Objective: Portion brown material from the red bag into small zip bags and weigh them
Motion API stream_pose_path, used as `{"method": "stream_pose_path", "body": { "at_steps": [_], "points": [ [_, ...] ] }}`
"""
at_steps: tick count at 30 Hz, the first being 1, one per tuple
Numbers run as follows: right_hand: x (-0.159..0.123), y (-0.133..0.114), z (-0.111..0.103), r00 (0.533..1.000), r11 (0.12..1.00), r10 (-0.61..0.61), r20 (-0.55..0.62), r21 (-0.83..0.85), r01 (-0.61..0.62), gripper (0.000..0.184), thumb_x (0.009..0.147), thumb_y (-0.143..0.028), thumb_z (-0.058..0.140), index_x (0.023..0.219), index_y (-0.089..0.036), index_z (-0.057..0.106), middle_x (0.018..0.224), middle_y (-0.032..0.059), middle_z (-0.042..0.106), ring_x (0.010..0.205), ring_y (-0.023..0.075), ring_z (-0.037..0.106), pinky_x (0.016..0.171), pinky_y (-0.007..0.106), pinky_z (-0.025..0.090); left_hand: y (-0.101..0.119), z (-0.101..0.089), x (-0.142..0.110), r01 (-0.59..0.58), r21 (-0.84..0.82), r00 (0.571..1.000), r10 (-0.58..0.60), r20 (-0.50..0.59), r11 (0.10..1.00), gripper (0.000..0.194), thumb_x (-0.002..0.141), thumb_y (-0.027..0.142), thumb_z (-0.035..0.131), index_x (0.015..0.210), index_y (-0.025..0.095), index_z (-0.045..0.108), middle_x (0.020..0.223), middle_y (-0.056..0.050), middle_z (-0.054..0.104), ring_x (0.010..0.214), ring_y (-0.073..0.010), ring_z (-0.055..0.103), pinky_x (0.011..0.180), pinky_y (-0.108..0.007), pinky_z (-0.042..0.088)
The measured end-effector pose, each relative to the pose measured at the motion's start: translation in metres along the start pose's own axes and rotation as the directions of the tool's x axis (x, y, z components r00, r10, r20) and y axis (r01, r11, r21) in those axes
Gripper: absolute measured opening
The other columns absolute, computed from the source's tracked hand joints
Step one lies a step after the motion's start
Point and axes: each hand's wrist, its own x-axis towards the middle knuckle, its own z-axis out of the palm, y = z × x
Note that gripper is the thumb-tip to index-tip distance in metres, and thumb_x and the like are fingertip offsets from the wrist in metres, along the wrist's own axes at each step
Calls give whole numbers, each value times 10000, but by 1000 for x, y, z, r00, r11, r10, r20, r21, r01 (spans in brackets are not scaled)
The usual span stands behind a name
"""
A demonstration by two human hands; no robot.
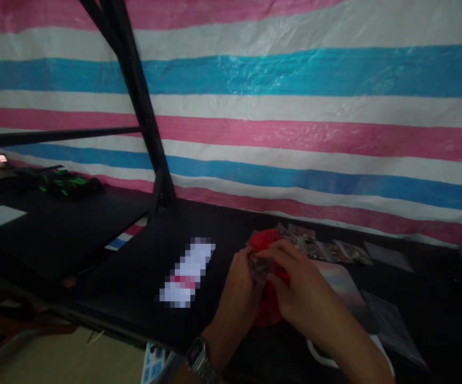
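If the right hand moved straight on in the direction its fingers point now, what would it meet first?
The right hand points left, toward the left hand. It already touches the small clear bag that both hands hold over the red cloth, so it would probably meet the left hand's fingers first.

Striped tarpaulin (294, 106): horizontal pink, white and blue bands. Tabletop (135, 277): black. Item (268, 309) between the left grip (238, 288) and right grip (294, 282): red. Wristwatch (199, 360) below the left grip: silver-grey. Frame post (143, 106): black.

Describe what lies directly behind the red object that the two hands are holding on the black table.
Behind the red object, small clear packets lie on the black table. Both hands cover its middle.
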Motion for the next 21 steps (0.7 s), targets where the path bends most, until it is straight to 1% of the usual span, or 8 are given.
{"method": "stream_pose_path", "body": {
  "at_steps": [3,4,6,9,13,16,18,21],
  "points": [
    [1,0,2,1000,999,-27,16,-22,27,516,864,49,448,1201,-230,721,1287,91,591,1131,217,653,1105,440,490,6,-5,-3,-99,48,995,97,34,994,322,900,202,592,1219,180,553,1191,-132,617,1119,-288,626,977,-486,549],
    [1,1,2,999,999,-33,17,-24,33,525,856,55,450,1208,-228,719,1291,92,585,1130,216,653,1111,439,490,9,-7,-4,-120,64,992,117,54,991,301,911,203,591,1209,185,556,1207,-131,595,1137,-285,607,1001,-492,538],
    [1,5,2,999,999,-45,16,-25,46,547,848,61,454,1229,-232,714,1314,94,578,1143,214,653,1119,433,492,14,-14,-5,-128,80,987,119,107,989,284,944,205,581,1227,199,561,1264,-132,551,1197,-280,567,1057,-502,508],
    [0,9,2,998,997,-63,18,-48,64,604,821,78,457,1262,-245,714,1344,98,588,1179,222,652,1124,429,499,17,-22,-5,-90,93,985,74,156,992,261,966,214,593,1226,232,592,1254,-108,540,1181,-273,546,1048,-489,499],
    [0,5,6,993,983,-115,14,-141,116,748,706,134,442,1269,-261,736,1360,91,636,1266,251,632,1146,465,496,15,-25,-1,-79,70,985,67,161,994,209,939,196,645,1141,249,648,1151,-70,617,1105,-275,545,987,-462,493],
    [0,-1,9,982,962,-189,-12,-205,183,821,649,154,418,1272,-270,742,1374,77,667,1322,262,615,1174,494,483,15,-25,2,-33,-28,991,36,128,999,274,923,165,648,1181,253,670,1148,-57,661,1123,-264,563,1016,-444,492],
    [0,-3,9,974,951,-225,-26,-223,214,822,663,149,409,1280,-281,740,1374,68,681,1327,258,621,1175,494,487,17,-26,3,29,-110,995,-18,100,993,346,919,160,636,1249,258,669,1185,-55,662,1141,-251,590,1039,-437,498],
    [0,-1,6,971,952,-231,-64,-222,212,772,715,123,421,1281,-294,738,1387,63,682,1318,257,638,1157,484,509,17,-26,3,122,-211,991,-108,78,970,476,887,166,666,1352,258,629,1270,-68,635,1212,-245,614,1106,-447,486]
  ]
}}
